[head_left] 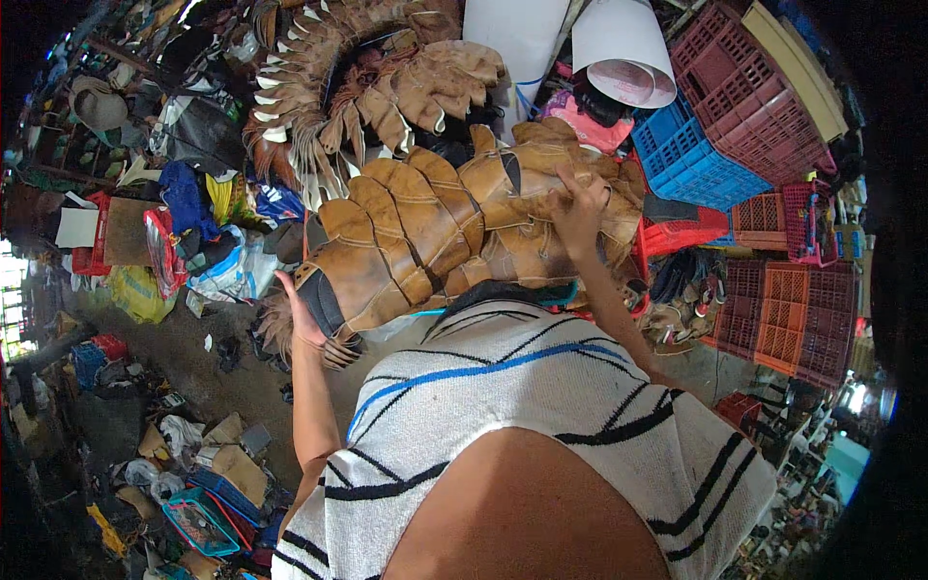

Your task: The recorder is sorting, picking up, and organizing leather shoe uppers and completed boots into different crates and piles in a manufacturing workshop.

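Note:
Rows of tan-brown leather shoe uppers point(396, 232), nested into one another, lie across a red-edged support in front of me. Dark lining shows at the near-left end of the row. My left hand point(307, 314) cups that end, with its thumb side up along the edge and its other fingers mostly hidden. Over the right part of the row, my right hand point(583, 213) rests on the leather with its fingers apart and slightly bent. Behind them, a ring of more brown leather pieces point(416, 87) with pale tips is piled up.
Stacked blue crates point(691, 155) and maroon crates point(749, 87) rise at the right. White rolled sheets point(623, 48) stand at the back. Bags and cloth point(232, 266) crowd the left, and a basket point(201, 522) with scraps sits on the floor.

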### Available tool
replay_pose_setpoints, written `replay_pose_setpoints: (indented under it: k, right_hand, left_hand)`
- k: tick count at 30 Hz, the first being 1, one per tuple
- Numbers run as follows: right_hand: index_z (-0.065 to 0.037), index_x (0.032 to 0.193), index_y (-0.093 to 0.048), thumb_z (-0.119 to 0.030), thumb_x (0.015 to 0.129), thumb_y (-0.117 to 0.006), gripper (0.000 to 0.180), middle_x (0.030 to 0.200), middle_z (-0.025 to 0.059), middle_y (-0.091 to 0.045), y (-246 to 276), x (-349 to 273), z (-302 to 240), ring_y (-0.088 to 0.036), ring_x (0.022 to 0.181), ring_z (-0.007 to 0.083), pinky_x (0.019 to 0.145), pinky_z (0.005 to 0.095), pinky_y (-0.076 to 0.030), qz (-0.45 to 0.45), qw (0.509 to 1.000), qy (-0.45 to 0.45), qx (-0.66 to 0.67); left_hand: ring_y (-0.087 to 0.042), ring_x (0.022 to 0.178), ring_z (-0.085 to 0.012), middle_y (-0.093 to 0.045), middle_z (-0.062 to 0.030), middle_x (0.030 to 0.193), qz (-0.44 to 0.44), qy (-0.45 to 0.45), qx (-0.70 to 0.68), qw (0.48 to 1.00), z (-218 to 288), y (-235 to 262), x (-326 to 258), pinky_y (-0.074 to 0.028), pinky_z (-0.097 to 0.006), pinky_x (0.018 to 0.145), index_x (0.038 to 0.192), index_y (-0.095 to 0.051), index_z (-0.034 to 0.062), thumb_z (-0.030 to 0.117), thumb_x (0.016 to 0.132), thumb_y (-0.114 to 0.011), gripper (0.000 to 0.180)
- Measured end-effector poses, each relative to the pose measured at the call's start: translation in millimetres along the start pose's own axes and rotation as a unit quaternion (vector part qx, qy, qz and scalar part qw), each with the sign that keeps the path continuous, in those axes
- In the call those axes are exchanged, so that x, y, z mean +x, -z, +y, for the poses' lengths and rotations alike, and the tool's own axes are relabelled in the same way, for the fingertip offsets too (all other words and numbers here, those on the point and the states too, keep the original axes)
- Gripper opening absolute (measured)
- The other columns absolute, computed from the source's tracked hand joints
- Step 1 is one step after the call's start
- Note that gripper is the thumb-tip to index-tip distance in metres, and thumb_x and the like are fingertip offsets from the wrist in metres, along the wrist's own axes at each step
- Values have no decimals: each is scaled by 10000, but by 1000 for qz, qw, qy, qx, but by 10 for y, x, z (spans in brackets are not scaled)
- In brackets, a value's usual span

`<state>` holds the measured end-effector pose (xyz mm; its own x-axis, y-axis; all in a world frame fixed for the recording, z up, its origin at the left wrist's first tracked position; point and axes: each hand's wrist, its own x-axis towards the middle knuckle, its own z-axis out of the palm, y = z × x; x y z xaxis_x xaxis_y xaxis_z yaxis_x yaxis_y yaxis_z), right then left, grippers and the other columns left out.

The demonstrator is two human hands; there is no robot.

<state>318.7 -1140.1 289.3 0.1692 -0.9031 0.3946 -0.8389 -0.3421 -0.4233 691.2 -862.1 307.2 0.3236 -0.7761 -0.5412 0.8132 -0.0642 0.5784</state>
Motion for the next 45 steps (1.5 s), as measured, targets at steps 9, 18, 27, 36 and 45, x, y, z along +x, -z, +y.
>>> replay_pose_setpoints:
  k: [9, 18, 27, 36, 45]
  right_hand:
    - [-213, 1165, -636, -526, 652, -750, 612, 1386, 156, -433, -146, 225, -328, -333, 1320, 353, 1045, 671, -75, -38, 984, 172, -4]
    - [-146, 818, -751, -427, 559, -843, 393, 1344, 44, -532, -417, 112, -3, -279, 1366, 300, 1057, 629, 42, -170, 969, 83, 159]
    - [-77, 682, -651, -152, 573, -834, 226, 1401, 80, -476, -78, 101, 135, -251, 1378, 324, 1112, 461, -133, -209, 905, 55, 366]
    - [-97, 655, -570, -122, 586, -795, 236, 1385, 87, -497, 662, -180, -1, -257, 1381, 295, 1122, 424, -141, -252, 897, 34, 362]
    - [-56, 698, -606, -159, 664, -773, 199, 1422, 112, -452, 311, -453, 17, -252, 1373, 318, 1126, 431, -119, -281, 910, 89, 291]
  left_hand:
    - [-628, 891, -231, -634, -69, 1074, 174, -17, 11, 984, -108, 86, -9, -526, -379, 817, 1208, -556, 85, 800, 772, -415, 849]
    - [-635, 930, -235, -637, -88, 1112, 22, -63, -43, 997, -168, 169, 35, -530, -380, 820, 1195, -569, 53, 760, 810, -414, 820]
    - [-596, 1027, -272, -604, -106, 1189, -58, -20, -107, 992, -169, 203, 127, -482, -415, 915, 1240, -539, 41, 747, 816, -425, 831]
    - [-491, 1200, -300, -500, -129, 1333, -99, -74, -82, 989, -159, 813, -2, -397, -427, 1023, 1345, -442, 52, 788, 783, -394, 927]
    - [-645, 973, -258, -636, -129, 1129, 37, 54, 83, 994, -55, 430, 3, -528, -383, 860, 1209, -552, 35, 416, 877, -588, 507]
